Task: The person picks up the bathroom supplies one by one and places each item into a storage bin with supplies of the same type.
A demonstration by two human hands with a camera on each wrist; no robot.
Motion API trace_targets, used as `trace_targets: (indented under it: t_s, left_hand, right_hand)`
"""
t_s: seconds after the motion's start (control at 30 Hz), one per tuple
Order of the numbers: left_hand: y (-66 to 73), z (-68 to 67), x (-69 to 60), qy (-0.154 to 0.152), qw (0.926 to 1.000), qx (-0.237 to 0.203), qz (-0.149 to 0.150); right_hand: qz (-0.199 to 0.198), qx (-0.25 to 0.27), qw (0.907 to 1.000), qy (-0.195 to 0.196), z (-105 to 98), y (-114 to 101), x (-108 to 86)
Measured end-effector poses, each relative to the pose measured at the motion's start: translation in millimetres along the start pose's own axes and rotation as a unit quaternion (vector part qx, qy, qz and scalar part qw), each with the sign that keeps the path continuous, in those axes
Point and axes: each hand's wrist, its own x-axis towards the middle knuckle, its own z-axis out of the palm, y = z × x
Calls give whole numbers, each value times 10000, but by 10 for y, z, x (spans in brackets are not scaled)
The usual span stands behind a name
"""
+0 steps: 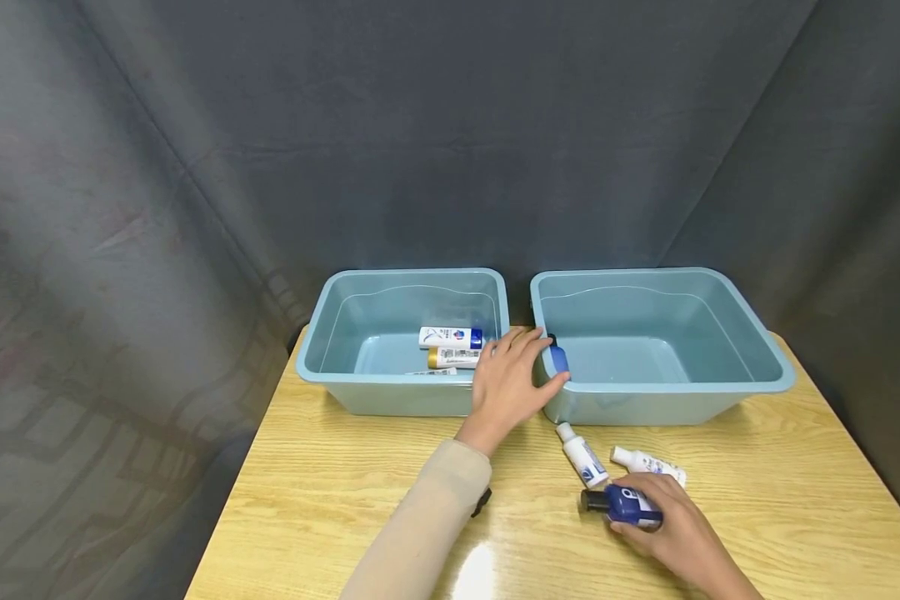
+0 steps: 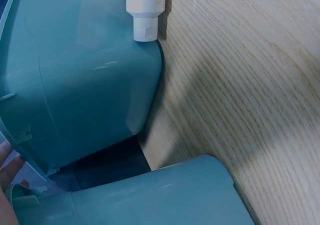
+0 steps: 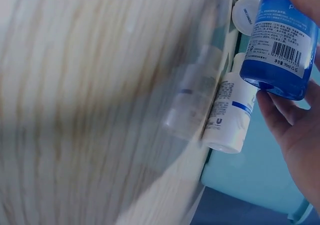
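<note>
Bottles and tubes with two bins, desk lot

1. Dark curtain (image 1: 450,142): filled the upper frame, a plain backing.
2. Desk (image 1: 322,508): wood-grained, across the lower frame; it bore the lot.
3. Wider bin (image 1: 667,407): blue plastic, right of centre.
4. Narrower bin (image 1: 397,398): matching, left of centre, a narrow gap between the two, probably so that both lay within reach.
5. Hands, two. The left hand (image 1: 508,375) lay at frame centre over the facing rims, thumb spread from the fingers; whether it gripped a rim or the blue item could not be told. The right hand (image 1: 671,525), lower right, pinched a navy bottle between thumb and fingers.
6. Navy bottle (image 1: 630,505): lower right, held sideways by the body, black cap pointing left and free, presumably because the broad body gave the surer grip.
7. White bottles, two: one (image 1: 582,454) near the wider bin's front corner, the other (image 1: 656,467) just right; both on their sides, perhaps simply laid down loose.
8. Blue item (image 1: 558,360): dark-topped, by the wider bin's left rim, partly hidden.
9. Tubes: white, blue-ended (image 1: 446,337), and gold-capped (image 1: 450,358), lying flat inside the narrower bin.
</note>
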Motion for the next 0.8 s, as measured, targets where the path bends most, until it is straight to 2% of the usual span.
trace_targets:
  t_s: [0.47, 0.8]
  left_hand:
    - [2, 1, -6, -6, 10000, -55, 14]
    - [1, -1, 1, -7, 10000, 13, -4]
  right_hand:
    - [-766, 329, 9948, 582, -106, -12, 89]
    - [-1196, 254, 9902, 682, -283, -119, 213]
